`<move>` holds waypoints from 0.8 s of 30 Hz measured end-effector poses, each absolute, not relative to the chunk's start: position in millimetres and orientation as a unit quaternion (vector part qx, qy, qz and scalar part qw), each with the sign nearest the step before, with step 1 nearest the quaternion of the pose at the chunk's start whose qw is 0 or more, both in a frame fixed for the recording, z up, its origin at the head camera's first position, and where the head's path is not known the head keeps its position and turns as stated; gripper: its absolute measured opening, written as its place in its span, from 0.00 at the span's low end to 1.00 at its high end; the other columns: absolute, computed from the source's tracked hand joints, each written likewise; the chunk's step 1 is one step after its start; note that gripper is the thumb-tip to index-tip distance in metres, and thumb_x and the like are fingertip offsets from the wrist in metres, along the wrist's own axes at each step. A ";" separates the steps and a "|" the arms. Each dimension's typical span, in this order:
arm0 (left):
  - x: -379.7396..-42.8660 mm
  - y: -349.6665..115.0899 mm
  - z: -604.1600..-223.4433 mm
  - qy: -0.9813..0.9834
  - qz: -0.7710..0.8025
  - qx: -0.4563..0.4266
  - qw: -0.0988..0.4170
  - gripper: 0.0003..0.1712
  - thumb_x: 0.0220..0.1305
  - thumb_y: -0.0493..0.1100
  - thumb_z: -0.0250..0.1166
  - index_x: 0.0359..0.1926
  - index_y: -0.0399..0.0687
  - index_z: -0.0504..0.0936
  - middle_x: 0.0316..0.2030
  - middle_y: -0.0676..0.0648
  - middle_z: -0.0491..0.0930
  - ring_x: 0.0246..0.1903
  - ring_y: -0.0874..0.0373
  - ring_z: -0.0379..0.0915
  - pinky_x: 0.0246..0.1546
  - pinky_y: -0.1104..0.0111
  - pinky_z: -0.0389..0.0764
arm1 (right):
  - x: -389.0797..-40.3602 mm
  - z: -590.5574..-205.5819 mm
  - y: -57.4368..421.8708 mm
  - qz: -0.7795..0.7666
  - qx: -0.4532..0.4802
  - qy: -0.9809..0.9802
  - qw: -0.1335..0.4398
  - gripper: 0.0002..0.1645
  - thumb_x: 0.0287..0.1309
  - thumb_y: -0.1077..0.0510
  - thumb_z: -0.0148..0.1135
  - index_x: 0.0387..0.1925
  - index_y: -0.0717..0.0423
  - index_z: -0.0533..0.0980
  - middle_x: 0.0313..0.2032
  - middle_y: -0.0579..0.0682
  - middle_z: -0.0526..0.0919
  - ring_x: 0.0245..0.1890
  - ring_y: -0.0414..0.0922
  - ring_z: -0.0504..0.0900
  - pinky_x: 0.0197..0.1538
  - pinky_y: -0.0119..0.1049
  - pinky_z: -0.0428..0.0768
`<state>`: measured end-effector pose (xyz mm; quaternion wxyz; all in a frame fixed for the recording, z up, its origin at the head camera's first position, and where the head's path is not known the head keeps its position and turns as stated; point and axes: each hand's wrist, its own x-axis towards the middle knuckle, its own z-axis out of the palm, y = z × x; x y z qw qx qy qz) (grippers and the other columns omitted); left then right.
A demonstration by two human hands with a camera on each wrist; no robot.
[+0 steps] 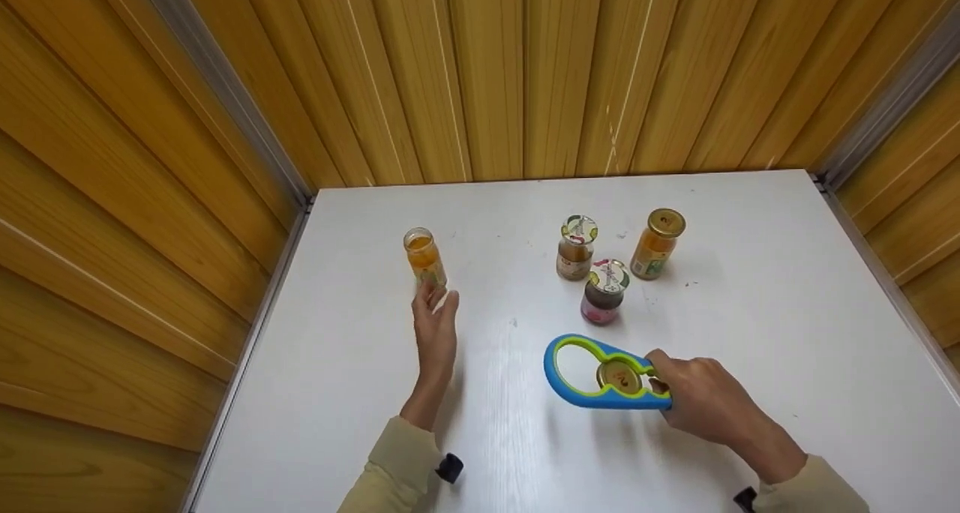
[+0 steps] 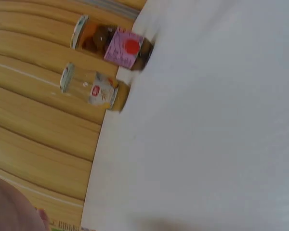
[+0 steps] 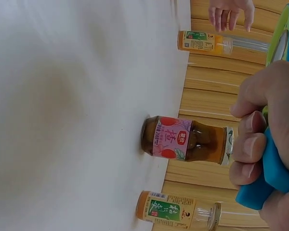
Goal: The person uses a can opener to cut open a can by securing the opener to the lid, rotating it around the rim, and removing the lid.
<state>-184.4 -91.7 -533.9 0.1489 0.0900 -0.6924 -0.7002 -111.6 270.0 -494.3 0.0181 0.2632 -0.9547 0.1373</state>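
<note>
There are four clear glass jars, one blue-and-green looped opener, one detached gold metal lid, two bare hands and one white table.

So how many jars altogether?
4: an open jar by the left hand; farther right, a light-brown jar, a pink-labelled jar in front, a gold-lidded jar rightmost.

Passable along wide strip of table between open jar and white-labelled jar. Blocked rightward by latter, pink-labelled jar and gold-lidded jar, closely clustered; nearer, by jar opener.
</note>
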 end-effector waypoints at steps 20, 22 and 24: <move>-117.1 -37.8 -518.7 -0.454 -0.854 0.020 -0.255 0.27 0.81 0.47 0.48 0.68 0.31 0.72 0.62 0.36 0.77 0.60 0.42 0.78 0.63 0.54 0.76 | -116.0 -482.2 246.2 0.151 0.309 -0.939 0.033 0.29 0.40 0.64 0.83 0.43 0.55 0.74 0.29 0.46 0.85 0.22 0.36 0.78 0.28 0.34 0.79; -113.8 -35.4 -518.9 -0.446 -0.850 0.006 -0.279 0.27 0.82 0.48 0.47 0.68 0.33 0.73 0.63 0.36 0.77 0.60 0.42 0.78 0.62 0.54 0.77 | -114.9 -481.6 243.9 0.151 0.312 -0.938 0.031 0.30 0.39 0.64 0.83 0.44 0.55 0.74 0.29 0.46 0.85 0.22 0.37 0.78 0.29 0.34 0.80; -110.5 -32.9 -518.9 -0.433 -0.851 -0.005 -0.299 0.28 0.82 0.50 0.47 0.68 0.35 0.75 0.64 0.36 0.77 0.60 0.43 0.79 0.62 0.54 0.77 | -113.6 -480.9 241.8 0.153 0.317 -0.935 0.030 0.30 0.39 0.64 0.83 0.44 0.55 0.74 0.29 0.46 0.85 0.22 0.37 0.78 0.29 0.34 0.80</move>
